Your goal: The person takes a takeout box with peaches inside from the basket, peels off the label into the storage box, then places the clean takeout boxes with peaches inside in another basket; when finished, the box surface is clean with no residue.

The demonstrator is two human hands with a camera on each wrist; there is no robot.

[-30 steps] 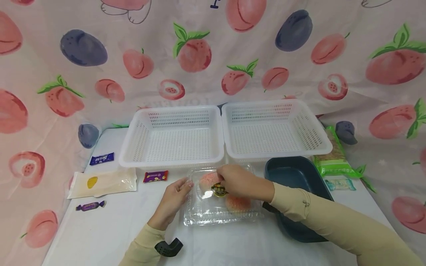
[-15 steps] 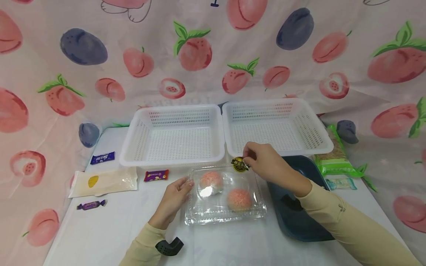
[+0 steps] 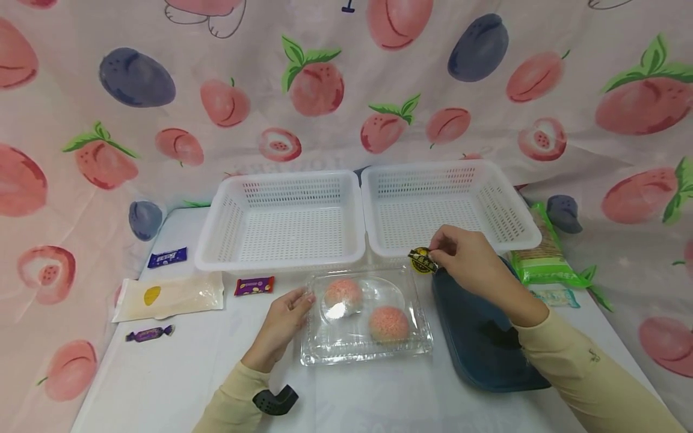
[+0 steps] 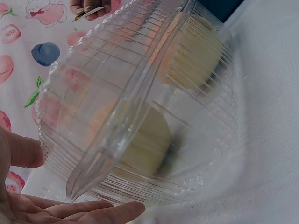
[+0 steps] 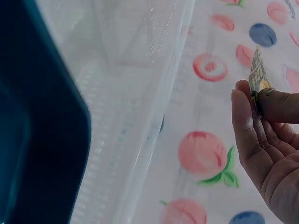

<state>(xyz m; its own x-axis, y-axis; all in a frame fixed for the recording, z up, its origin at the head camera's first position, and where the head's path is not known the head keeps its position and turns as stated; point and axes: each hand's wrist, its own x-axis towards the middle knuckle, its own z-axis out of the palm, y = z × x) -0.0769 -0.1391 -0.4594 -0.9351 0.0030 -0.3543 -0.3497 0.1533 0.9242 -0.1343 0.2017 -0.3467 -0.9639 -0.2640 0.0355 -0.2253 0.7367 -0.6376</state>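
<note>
A clear plastic clamshell box [image 3: 357, 349] with two round pink-topped buns [image 3: 390, 325] inside lies on the table in the head view. My left hand [image 3: 284, 325] holds the left side of this box. In the left wrist view, the thumb [image 4: 25, 150] touches the box's edge while the fingers [image 4: 93, 212] lie along its side. My right hand [image 3: 468, 258] pinches a round black-and-gold sticker [image 3: 422, 260] between thumb and fingertips. It is up off the box, over the dark blue bin's far left corner, and the right wrist view shows the sticker [image 5: 258, 77] nearly edge-on.
Two white perforated baskets [image 3: 281, 264] stand side by side at the back. The dark blue bin [image 3: 460, 355] is under the right forearm. A green bag [image 3: 547, 273] lies at right. Several small wrapped sweets and a pale flat packet [image 3: 178, 304] lie at left.
My right hand has lifted the sticker from the box lid and carried it right and away from me. The left hand and the box have stayed in place.
</note>
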